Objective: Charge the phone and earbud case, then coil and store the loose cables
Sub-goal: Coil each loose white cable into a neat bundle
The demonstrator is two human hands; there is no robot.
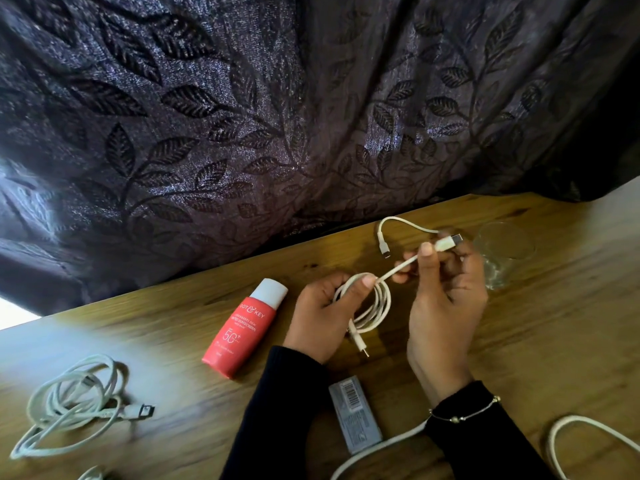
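Dark leaf-patterned curtain behind the wooden worktop (519, 341), the left hand (322, 317) pinches the white cable (375, 308) coil while the right hand (446, 292) grips its plug end; better to feed even loops, keeping slack untwisted.

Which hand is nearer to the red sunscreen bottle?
Left. The left hand is just right of the bottle, holding the coil; the right hand is farther right.

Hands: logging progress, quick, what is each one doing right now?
Left hand: grips the coiled loops of the white cable.
Right hand: pinches that cable's free end near its USB plug.
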